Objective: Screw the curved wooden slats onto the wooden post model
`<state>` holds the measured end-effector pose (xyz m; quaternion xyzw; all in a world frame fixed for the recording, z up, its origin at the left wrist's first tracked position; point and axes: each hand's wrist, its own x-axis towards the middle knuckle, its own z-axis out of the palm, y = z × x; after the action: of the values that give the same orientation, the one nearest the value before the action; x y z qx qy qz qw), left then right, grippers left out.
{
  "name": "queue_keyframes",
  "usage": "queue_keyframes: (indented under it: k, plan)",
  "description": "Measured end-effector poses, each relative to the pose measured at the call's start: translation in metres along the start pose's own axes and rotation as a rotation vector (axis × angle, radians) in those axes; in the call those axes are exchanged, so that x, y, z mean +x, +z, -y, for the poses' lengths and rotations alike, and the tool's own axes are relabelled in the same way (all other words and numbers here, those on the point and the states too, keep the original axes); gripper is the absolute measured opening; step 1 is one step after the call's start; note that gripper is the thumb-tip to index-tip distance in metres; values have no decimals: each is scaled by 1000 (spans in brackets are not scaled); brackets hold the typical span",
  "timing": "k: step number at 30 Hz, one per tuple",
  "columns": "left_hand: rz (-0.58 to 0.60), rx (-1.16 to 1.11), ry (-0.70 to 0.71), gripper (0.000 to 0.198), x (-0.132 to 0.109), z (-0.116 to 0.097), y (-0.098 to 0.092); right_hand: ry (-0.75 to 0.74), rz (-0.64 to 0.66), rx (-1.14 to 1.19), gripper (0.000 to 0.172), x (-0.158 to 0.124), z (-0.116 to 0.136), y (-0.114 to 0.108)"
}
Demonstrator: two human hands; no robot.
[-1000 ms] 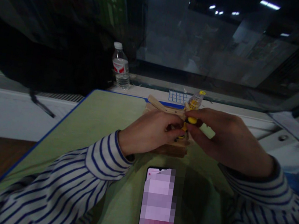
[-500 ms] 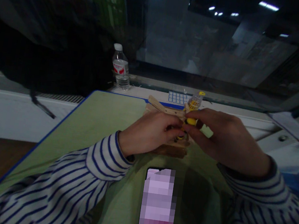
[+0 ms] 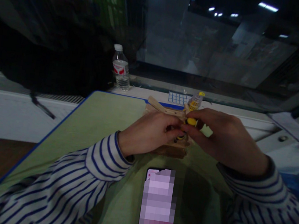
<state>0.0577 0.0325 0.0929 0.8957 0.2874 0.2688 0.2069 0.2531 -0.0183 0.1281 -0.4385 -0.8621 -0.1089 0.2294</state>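
Both my hands meet above a wooden piece of work near the table's far edge. My right hand (image 3: 226, 137) is closed, with thumb and forefinger around a small rounded yellow piece (image 3: 191, 121). Right beside it, my left hand (image 3: 154, 131) is pinched shut, and what its fingertips hold is hidden. A pale curved wooden strip with small holes (image 3: 166, 109) extends behind my left fingers. Below the fingertips sits a small yellow-and-black part (image 3: 180, 137). A darker wooden bar (image 3: 170, 151) lies at the near side, partly covered by my left hand.
A phone with a blurred screen (image 3: 157, 202) lies on the green table (image 3: 80, 128) between my forearms. On the sill stand a water bottle (image 3: 121, 71) and a small clear bottle with yellow contents (image 3: 195, 101), near a blue-gridded sheet (image 3: 177, 98). Dark fabric (image 3: 62, 59) hangs at left.
Almost nothing differs. Both hands stay in the same place, with only a very slight shift of the fingertips around the yellow piece.
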Motion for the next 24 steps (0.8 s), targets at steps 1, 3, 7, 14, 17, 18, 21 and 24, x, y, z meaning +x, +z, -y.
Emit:
queue_keyframes:
  k: [1,3,7,14,17,18,21,24]
  plan:
    - [-3,9,-8,18,0,0,0,3,2,-1,26,0,0,0]
    - [-9,19,-21,17,0,-1,0,11,6,1,26,0,0,0]
    - [-16,8,-16,16,0,-1,-1,34,27,12,25,0,1,-1]
    - [-13,-8,-15,15,0,1,1,-24,-23,47,30,0,3,-3]
    - [18,-20,-18,17,1,1,1,-41,-18,57,30,-1,4,-4]
    - [23,-20,-17,18,1,0,1,-41,-15,57,29,-1,4,-4]
    - [18,-16,-7,20,1,1,2,-37,-12,51,26,-1,4,-4]
    - [14,-31,22,21,1,2,2,-25,-12,53,25,-1,4,-3]
